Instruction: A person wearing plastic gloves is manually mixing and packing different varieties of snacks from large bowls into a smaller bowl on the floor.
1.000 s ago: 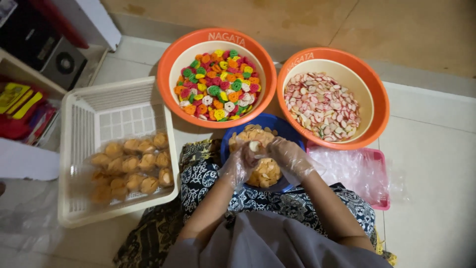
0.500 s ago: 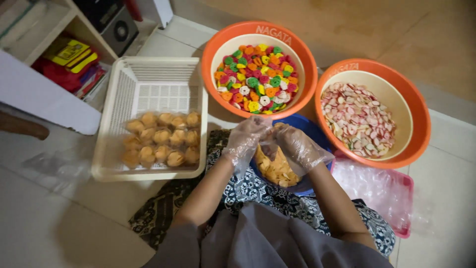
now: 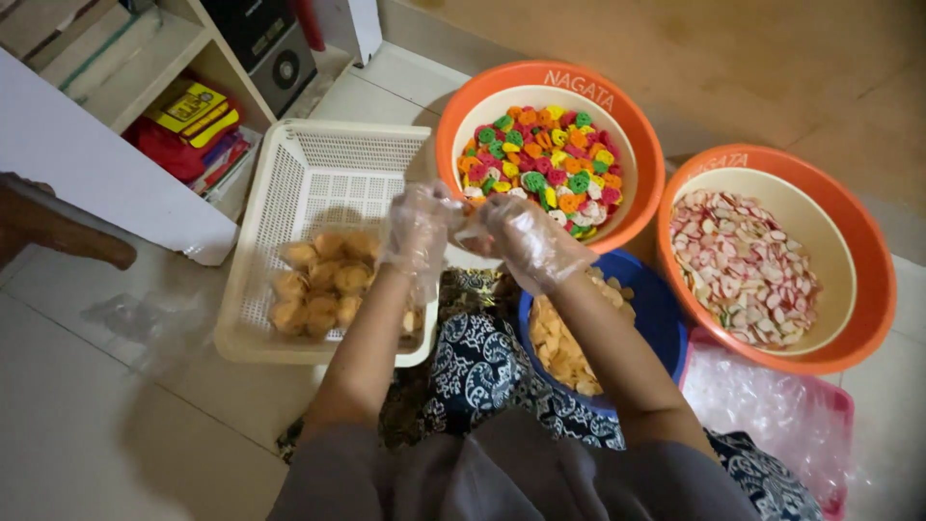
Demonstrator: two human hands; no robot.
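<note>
Both my hands wear clear plastic gloves and meet above my lap. My left hand (image 3: 418, 232) and my right hand (image 3: 526, 239) pinch a small clear plastic bag (image 3: 467, 230) between their fingertips; its contents are hidden. Under my right forearm stands a blue bowl (image 3: 664, 311) of pale yellow crackers (image 3: 559, 349). Left of my hands a white plastic basket (image 3: 318, 140) holds several small filled bags of yellow crackers (image 3: 323, 285).
An orange bowl (image 3: 540, 82) of multicoloured crackers (image 3: 545, 164) sits just beyond my hands. A second orange bowl (image 3: 868, 289) at the right holds pink-and-white crackers (image 3: 743, 265). A pink pack of plastic bags (image 3: 772, 415) lies below it. A white shelf (image 3: 96, 164) stands at the left.
The view has shifted, so everything sits further right. My hands rose from the blue bowl toward the edge between basket and orange bowl, still held together.
</note>
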